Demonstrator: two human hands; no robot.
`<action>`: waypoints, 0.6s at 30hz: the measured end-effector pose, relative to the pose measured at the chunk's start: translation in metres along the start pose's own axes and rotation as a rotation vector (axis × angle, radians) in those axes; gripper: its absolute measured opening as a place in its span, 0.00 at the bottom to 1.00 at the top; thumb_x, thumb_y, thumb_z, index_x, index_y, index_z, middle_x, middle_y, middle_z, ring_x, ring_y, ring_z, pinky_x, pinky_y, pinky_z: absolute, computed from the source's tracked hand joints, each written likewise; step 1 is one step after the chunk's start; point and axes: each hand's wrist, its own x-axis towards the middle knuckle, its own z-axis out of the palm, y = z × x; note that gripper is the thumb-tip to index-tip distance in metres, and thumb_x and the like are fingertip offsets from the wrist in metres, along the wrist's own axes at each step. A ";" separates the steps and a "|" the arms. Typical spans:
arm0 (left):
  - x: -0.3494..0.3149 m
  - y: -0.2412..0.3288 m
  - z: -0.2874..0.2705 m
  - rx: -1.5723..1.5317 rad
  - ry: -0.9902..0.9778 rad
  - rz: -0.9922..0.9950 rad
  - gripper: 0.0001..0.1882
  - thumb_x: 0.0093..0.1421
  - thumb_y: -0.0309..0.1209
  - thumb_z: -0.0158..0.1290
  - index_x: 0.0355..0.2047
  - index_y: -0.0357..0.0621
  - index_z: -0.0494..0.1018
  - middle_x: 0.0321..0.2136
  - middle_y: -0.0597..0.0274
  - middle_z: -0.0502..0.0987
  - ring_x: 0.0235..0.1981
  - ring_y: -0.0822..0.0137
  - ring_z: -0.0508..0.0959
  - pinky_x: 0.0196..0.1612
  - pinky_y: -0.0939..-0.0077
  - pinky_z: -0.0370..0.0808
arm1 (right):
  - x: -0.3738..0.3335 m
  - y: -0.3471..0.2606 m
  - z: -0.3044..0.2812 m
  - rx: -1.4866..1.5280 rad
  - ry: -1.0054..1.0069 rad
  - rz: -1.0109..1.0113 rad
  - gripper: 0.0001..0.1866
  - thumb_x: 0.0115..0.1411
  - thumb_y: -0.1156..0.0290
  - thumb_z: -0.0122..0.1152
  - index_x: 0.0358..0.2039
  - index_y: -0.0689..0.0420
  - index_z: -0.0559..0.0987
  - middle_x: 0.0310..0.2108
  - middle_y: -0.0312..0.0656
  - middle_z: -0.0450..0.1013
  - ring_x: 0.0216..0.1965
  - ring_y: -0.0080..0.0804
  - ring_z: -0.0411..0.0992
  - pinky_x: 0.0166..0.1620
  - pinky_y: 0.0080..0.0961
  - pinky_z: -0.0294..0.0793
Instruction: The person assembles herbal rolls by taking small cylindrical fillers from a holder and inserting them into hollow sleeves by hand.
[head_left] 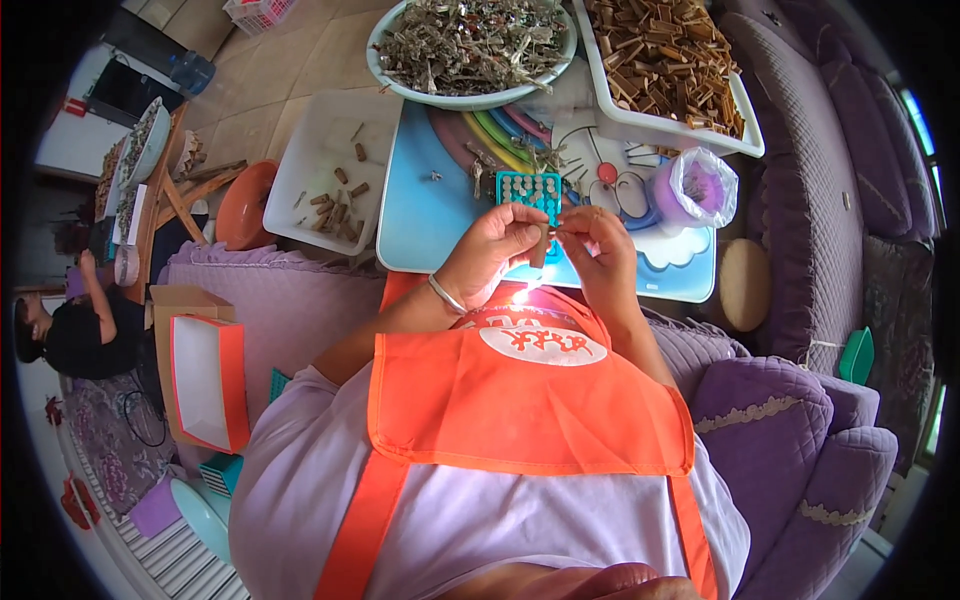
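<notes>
Left hand (497, 243), right hand (590, 243) both pinch small brown piece (539, 246) over blue table's (425, 215) near edge. Teal grid tray (529, 189) at 12 o'clock; purple cup (676, 193) at 2.

You have bare tabletop (430, 215) left of the teal tray (530, 190), open for a pass. Ahead, the bowl (470, 45) and the stick-filled tray (670, 65) block the far edge; the bagged jar (695, 188) crowds your right.
</notes>
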 end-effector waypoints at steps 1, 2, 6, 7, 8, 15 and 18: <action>-0.001 0.000 0.001 0.007 0.012 0.003 0.10 0.64 0.28 0.50 0.45 0.39 0.67 0.32 0.63 0.73 0.32 0.72 0.73 0.42 0.77 0.72 | 0.001 0.000 -0.001 -0.076 -0.036 -0.047 0.07 0.51 0.85 0.62 0.31 0.63 0.75 0.35 0.43 0.73 0.35 0.31 0.74 0.37 0.23 0.75; -0.002 0.000 0.002 0.008 0.007 0.012 0.10 0.64 0.28 0.50 0.45 0.39 0.67 0.32 0.63 0.73 0.32 0.72 0.73 0.42 0.77 0.72 | 0.002 0.000 -0.002 -0.152 -0.071 -0.094 0.06 0.52 0.85 0.61 0.31 0.63 0.75 0.37 0.43 0.73 0.37 0.32 0.73 0.38 0.22 0.74; -0.004 0.002 0.001 0.028 0.049 0.005 0.09 0.63 0.27 0.51 0.42 0.38 0.68 0.30 0.64 0.74 0.30 0.72 0.75 0.39 0.79 0.72 | 0.002 0.008 0.006 -0.160 -0.103 -0.147 0.08 0.49 0.86 0.61 0.30 0.62 0.75 0.35 0.44 0.73 0.36 0.36 0.73 0.35 0.25 0.73; -0.005 0.001 0.000 0.022 0.086 -0.001 0.08 0.64 0.26 0.51 0.42 0.38 0.68 0.30 0.64 0.74 0.30 0.73 0.75 0.39 0.79 0.72 | 0.003 0.007 0.006 -0.168 -0.101 -0.154 0.08 0.49 0.86 0.61 0.30 0.62 0.75 0.35 0.44 0.73 0.36 0.36 0.73 0.35 0.25 0.73; -0.005 0.001 -0.001 0.016 0.122 -0.008 0.08 0.64 0.26 0.50 0.42 0.38 0.68 0.30 0.63 0.74 0.30 0.73 0.75 0.39 0.78 0.72 | 0.004 0.005 0.006 -0.131 -0.110 -0.134 0.08 0.49 0.86 0.61 0.30 0.62 0.75 0.35 0.44 0.73 0.36 0.36 0.73 0.35 0.25 0.74; -0.006 0.003 -0.006 0.084 0.104 0.049 0.09 0.63 0.27 0.52 0.41 0.37 0.68 0.29 0.62 0.75 0.29 0.72 0.75 0.37 0.78 0.74 | 0.008 0.001 0.011 -0.253 -0.124 -0.239 0.07 0.49 0.83 0.61 0.30 0.62 0.74 0.34 0.45 0.73 0.35 0.42 0.73 0.37 0.31 0.74; -0.004 -0.002 -0.015 0.092 0.106 0.058 0.09 0.63 0.27 0.52 0.41 0.37 0.68 0.30 0.62 0.75 0.29 0.73 0.75 0.38 0.78 0.74 | 0.007 0.008 0.014 -0.310 -0.127 -0.272 0.07 0.50 0.82 0.61 0.30 0.61 0.74 0.34 0.46 0.73 0.35 0.43 0.73 0.37 0.31 0.74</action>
